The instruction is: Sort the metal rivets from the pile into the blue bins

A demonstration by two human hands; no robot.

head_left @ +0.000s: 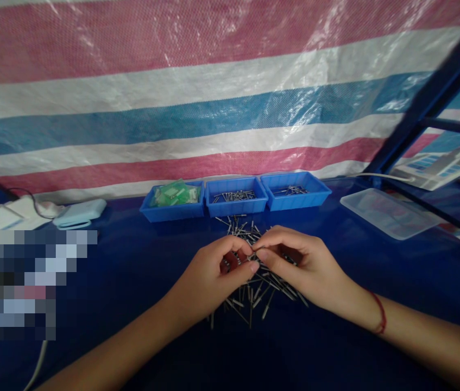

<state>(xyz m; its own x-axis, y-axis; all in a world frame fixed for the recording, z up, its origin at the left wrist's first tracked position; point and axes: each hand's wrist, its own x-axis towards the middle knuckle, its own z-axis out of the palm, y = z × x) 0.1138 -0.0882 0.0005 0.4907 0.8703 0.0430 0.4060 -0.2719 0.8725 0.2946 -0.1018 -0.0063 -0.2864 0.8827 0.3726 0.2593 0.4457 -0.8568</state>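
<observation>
A loose heap of blind rivets, thin metal pins with thicker sleeves, lies on the blue tabletop beneath both hands. My left hand is curled over the heap, thumb and forefinger drawn close together; whatever sits between them is too small to make out. Fingertip to fingertip with it, my right hand pinches a thin dark piece that looks like a rivet. The fingers hide part of the heap.
Behind the heap stand three blue bins: the left bin with green packets, the middle bin and right bin with rivets. A clear plastic lid lies right; a light-blue device lies left.
</observation>
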